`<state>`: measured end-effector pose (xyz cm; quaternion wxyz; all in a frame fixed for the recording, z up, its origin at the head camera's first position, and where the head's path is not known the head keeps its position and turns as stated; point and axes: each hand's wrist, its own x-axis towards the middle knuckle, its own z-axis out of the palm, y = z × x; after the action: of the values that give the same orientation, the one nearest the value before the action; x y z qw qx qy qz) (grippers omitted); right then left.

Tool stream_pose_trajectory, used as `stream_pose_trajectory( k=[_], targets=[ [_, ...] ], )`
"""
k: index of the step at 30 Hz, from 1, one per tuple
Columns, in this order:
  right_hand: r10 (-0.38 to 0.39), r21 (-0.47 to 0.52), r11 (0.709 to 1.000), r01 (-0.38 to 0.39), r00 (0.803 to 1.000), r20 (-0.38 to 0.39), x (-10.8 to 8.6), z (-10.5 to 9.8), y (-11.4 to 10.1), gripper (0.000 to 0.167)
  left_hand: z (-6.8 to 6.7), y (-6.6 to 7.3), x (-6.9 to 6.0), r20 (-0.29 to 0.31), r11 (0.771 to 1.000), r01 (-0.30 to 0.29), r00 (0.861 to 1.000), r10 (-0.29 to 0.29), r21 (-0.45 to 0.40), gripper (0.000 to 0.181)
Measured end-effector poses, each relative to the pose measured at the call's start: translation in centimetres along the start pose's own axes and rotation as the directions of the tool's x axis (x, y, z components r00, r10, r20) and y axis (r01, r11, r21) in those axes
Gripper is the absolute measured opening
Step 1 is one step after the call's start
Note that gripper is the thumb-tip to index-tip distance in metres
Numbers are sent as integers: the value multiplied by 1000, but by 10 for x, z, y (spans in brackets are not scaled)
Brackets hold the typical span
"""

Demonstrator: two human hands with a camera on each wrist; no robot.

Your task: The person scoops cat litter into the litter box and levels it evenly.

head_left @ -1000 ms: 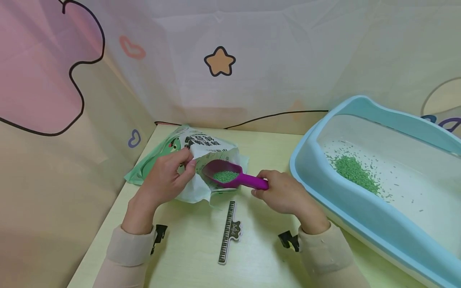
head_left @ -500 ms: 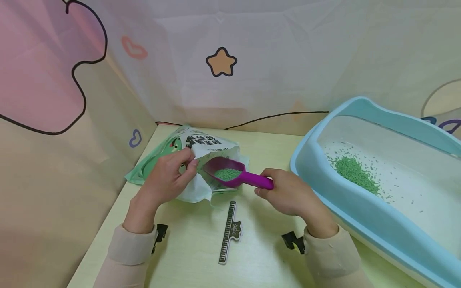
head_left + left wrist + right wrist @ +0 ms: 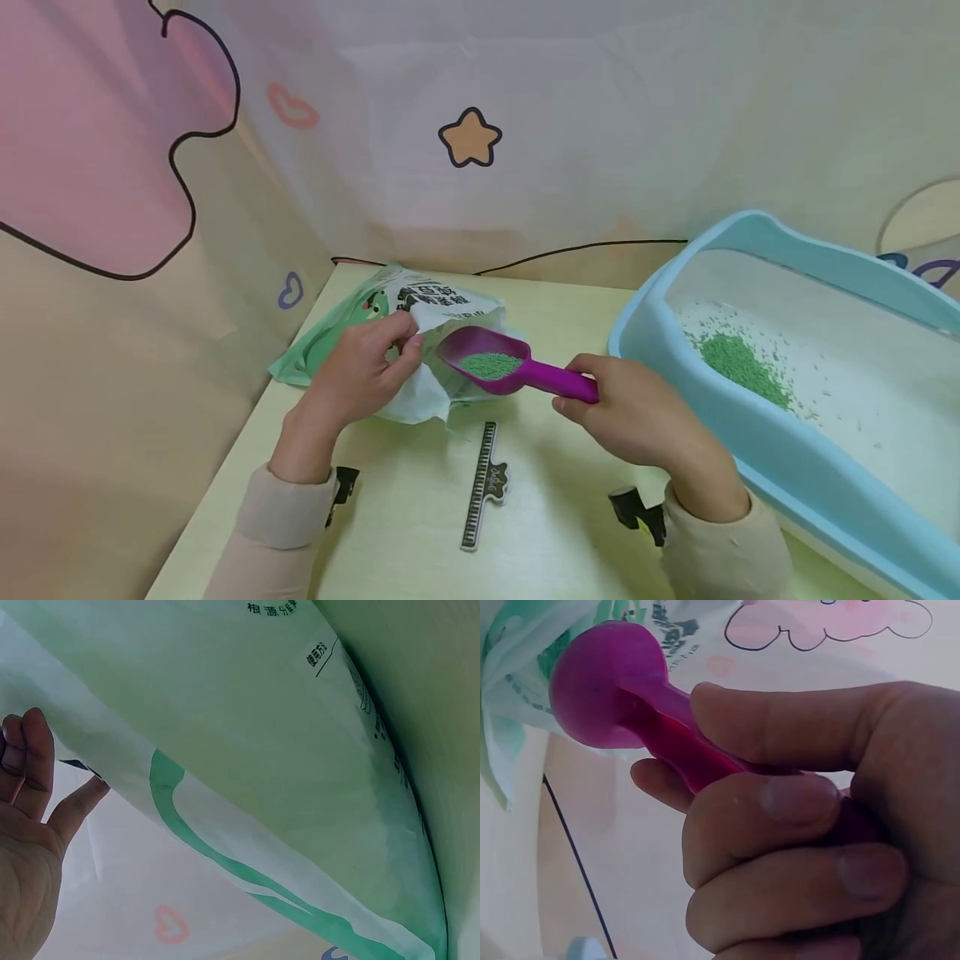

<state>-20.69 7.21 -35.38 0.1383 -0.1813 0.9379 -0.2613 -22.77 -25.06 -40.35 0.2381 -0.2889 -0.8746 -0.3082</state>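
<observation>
In the head view a purple scoop (image 3: 558, 380) carries green pellets (image 3: 491, 365) in its bowl, just at the mouth of a green and white bag (image 3: 457, 308). My right hand (image 3: 637, 408) grips the scoop's handle; the right wrist view shows fingers curled round the handle and the underside of the scoop (image 3: 604, 690). My left hand (image 3: 367, 367) pinches the bag's upper edge, holding the mouth apart. From the left wrist camera the bag (image 3: 247, 750) fills most of the view, with the left hand (image 3: 30, 840) at its edge. The inside of the bag is mostly hidden.
A light blue litter tray (image 3: 645, 333) stands at the right, with a heap of green pellets (image 3: 746, 367) on its white floor. A flat clip with piano-key markings (image 3: 480, 492) lies on the pale table (image 3: 405, 517) between the arms. A printed cloth backs the table.
My right hand has drawn the loaded scoop rightward, a little out of the bag's mouth. The left hand keeps its pinch on the bag. The head view has shifted slightly.
</observation>
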Motion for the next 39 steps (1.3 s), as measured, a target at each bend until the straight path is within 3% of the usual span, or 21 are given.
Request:
stream_pose_trajectory(
  k=[9,16,25,31,39],
  targets=[
    [-14,-11,1000,14,999,-33,-15,-8,1,22,-1,2,1,11,999,22,1000,-22,-24,15],
    [26,-15,1000,-27,998,-57,-36,-18,8,25,1,2,2,23,1000,18,1000,-18,-19,15],
    [52,-62,996,-62,988,-147,-50,-26,18,23,-1,5,2,49,998,57,997,-56,-10,14],
    [113,-48,991,-124,976,-184,-54,-32,24,41,-1,3,1,47,998,66,997,-65,-5,15],
    [216,47,976,-210,948,-233,-66,-46,41,54,0,3,2,39,999,41,998,-41,-6,15]
  ],
)
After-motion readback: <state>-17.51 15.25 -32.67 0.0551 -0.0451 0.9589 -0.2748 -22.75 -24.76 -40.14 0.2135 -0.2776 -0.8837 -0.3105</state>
